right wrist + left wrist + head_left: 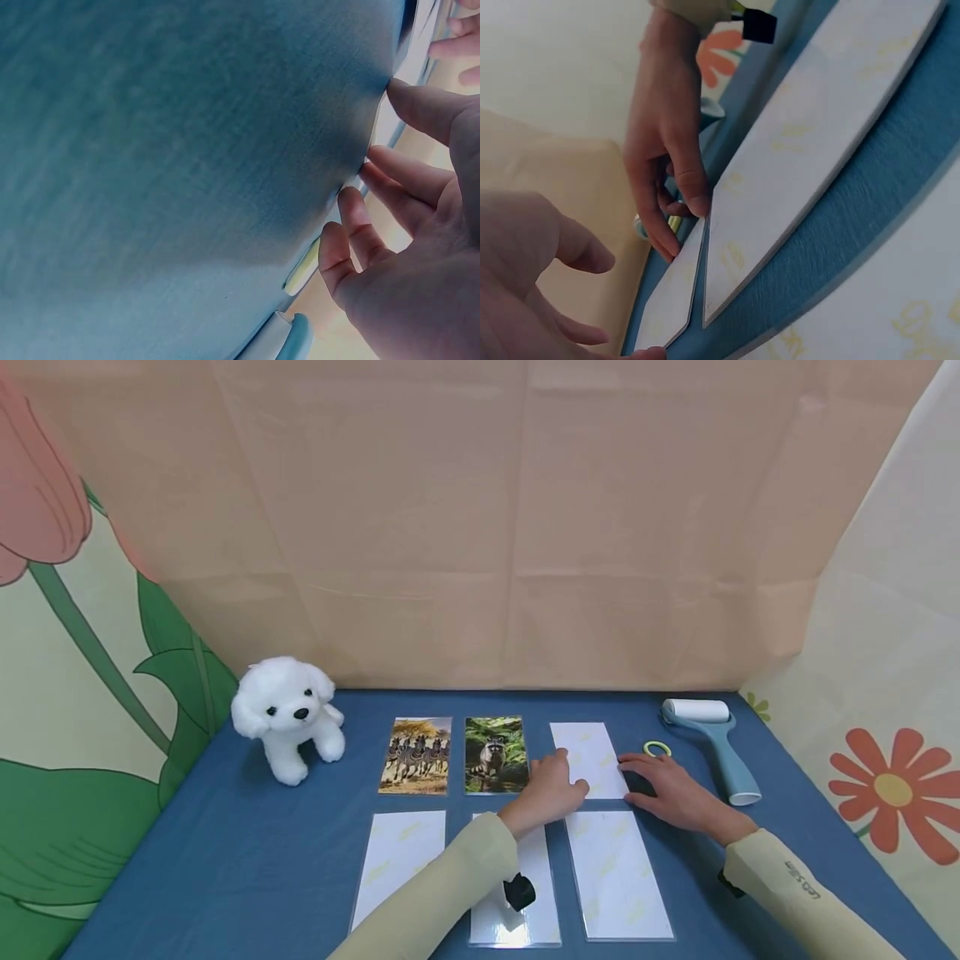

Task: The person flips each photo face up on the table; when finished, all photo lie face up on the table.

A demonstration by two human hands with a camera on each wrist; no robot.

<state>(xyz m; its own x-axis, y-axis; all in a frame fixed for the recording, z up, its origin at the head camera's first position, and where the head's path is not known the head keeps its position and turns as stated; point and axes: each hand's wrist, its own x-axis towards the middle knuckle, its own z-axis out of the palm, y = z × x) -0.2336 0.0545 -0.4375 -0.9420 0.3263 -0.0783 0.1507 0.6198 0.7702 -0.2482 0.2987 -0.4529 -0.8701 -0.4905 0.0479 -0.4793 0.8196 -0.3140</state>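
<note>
In the head view a white card [588,752] with faint yellow marks lies flat in the back row, between both hands. My left hand [549,789] touches its left side, with fingers relaxed. At the card's right edge, the fingertips of my right hand [675,793] rest near the lower corner. The right wrist view has the right hand's fingers [401,169] spread along that edge. Left of the card lie a raccoon picture [493,756] and a zebra picture [416,756]. In front lie larger white sheets: one on the right [618,877], one in the middle [536,910], one on the left [405,852].
On the blue tabletop [262,877] a white plush dog [292,718] sits at the back left. A lint roller [716,747] with a blue handle lies at the right, beside a yellow-green ring [657,748]. A brown backdrop [450,527] rises behind.
</note>
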